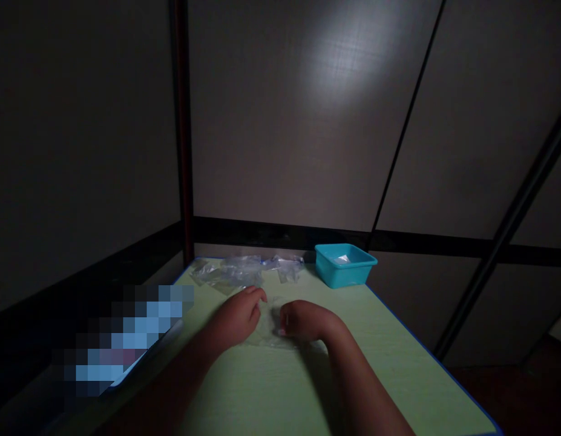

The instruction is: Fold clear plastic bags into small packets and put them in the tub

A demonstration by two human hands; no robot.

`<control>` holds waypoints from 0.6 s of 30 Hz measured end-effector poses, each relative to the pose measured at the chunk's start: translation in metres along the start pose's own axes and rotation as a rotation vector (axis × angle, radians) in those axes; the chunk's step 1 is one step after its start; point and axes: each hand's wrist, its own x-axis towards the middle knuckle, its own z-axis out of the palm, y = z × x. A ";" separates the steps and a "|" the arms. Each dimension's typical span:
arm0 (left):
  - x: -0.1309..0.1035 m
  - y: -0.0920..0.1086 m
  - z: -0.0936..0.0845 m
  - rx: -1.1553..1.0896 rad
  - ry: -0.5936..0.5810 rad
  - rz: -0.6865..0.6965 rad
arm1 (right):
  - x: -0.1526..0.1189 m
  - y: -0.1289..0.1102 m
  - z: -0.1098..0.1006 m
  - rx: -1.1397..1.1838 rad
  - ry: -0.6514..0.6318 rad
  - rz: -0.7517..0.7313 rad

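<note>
A clear plastic bag (pixel 267 330) lies flat on the pale green table (pixel 244 393), between and under my hands. My left hand (pixel 241 315) rests at the bag's left side, its thumb and forefinger apart with a gap between them and nothing visible in it. On the right, my right hand (pixel 302 320) is closed over the bag, fingers curled down; whatever the fingertips hold is too small and dark to make out. More crumpled clear bags (pixel 241 270) lie beyond my hands, toward the table's back edge.
A turquoise basket (pixel 344 274) with something pale inside stands at the back right corner. A pixelated bluish object (pixel 144 330) is at the table's left edge. Dark panels (pixel 284 121) rise behind the table.
</note>
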 end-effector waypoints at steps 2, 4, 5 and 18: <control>0.001 -0.002 0.000 0.009 0.023 -0.050 | 0.000 -0.005 0.000 0.049 -0.046 -0.050; -0.001 -0.003 0.002 0.022 -0.024 -0.070 | 0.003 -0.008 0.002 0.109 -0.075 -0.054; -0.002 -0.004 0.003 0.028 -0.072 -0.067 | 0.004 -0.009 0.003 0.122 -0.091 -0.050; -0.007 -0.020 0.009 0.269 -0.238 -0.071 | 0.010 -0.003 0.013 0.410 -0.279 0.019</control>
